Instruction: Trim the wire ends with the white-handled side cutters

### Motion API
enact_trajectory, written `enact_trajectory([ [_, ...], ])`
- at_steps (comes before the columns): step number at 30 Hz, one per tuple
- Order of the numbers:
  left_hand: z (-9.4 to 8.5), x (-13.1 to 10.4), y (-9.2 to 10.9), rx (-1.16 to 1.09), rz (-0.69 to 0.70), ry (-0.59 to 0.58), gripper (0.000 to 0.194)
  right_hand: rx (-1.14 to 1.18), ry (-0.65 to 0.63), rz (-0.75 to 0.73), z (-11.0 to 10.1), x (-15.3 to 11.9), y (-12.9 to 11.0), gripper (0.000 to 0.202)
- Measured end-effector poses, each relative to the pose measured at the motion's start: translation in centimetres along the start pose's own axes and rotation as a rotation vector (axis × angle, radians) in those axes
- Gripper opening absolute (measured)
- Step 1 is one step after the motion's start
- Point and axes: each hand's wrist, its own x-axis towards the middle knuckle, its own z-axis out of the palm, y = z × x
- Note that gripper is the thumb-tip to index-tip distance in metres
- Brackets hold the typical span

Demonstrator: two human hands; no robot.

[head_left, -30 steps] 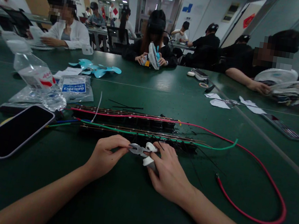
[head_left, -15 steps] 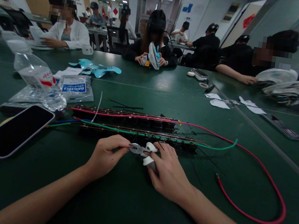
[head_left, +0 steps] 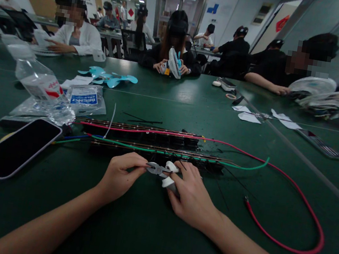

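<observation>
My right hand (head_left: 193, 193) is closed around the white-and-grey handles of small diagonal cutters (head_left: 157, 169), whose metal jaws point left. At the jaw tips, the thumb and fingertips of my left hand (head_left: 121, 175) are pinched together; whatever they hold is too small to make out. Just beyond both hands lie two long black strips with bare copper-coloured wires, the nearer strip (head_left: 105, 147) and the farther strip (head_left: 183, 141). A green wire (head_left: 248, 167) runs along the nearer one. Over the farther one a red wire (head_left: 306, 199) passes and curls back on the right.
To the left are a phone (head_left: 16, 148), a plastic bottle (head_left: 40, 80) and a labelled plastic bag (head_left: 85, 98). Blue fan blades (head_left: 112, 79) lie farther back. A pale cable tie (head_left: 111, 120) sticks up from the strips. Across the table, a person (head_left: 175, 38) holds a small fan.
</observation>
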Motion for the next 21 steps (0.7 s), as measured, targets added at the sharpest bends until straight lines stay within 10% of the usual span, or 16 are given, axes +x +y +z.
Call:
enact_trajectory([
  [21,-0.03,0.0,-0.02,-0.03,-0.039,-0.016,0.013,-0.022,0.017,-0.008,0.04,0.02,-0.04,0.024],
])
